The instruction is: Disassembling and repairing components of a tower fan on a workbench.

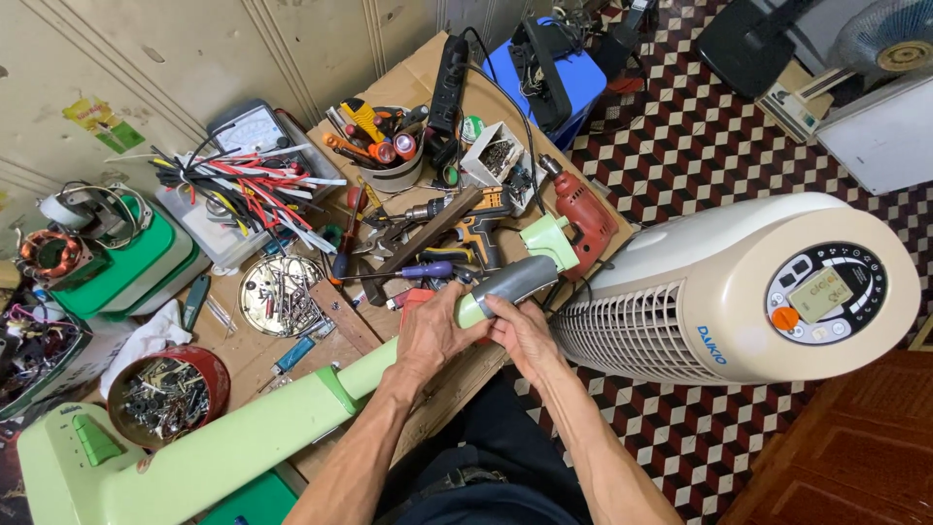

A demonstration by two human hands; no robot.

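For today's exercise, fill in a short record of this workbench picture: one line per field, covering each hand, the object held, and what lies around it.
Left hand: wrapped around the pale green appliance handle
Right hand: fingers on the grey grip section
Beside the person: cream tower fan, standing on the checkered floor
Bench: cardboard-covered, with a red drill, a tub of screwdrivers, and a red bowl of small parts
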